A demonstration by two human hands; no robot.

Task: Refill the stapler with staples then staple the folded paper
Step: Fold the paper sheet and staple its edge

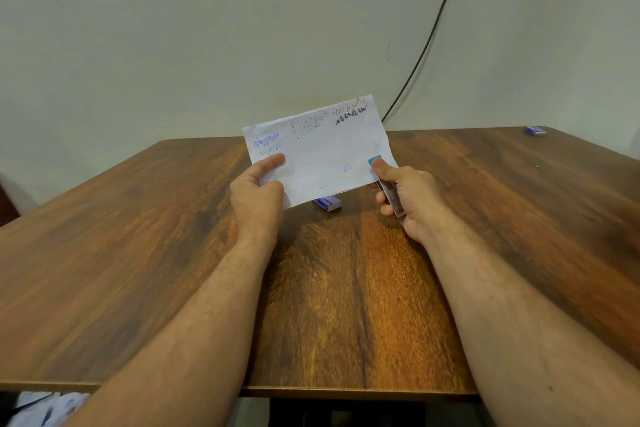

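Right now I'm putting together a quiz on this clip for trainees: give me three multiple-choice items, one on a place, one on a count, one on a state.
1. Where is the folded paper?
A. Flat on the table
B. Held up above the table
C. On the floor

2. How many small blue boxes lie on the table?
A. None
B. One
C. Two

3. What are the hands doing?
A. Both rest open on the table
B. The left hand pinches the paper, the right hand grips the stapler
C. Both grip the stapler

Answers:
1 B, the paper is lifted between both hands, clear of the wood.
2 C, one box sits under the paper's lower edge, another at the far right corner.
3 B, the left thumb lies on the sheet, and the stapler's blue tip sits at its right edge.
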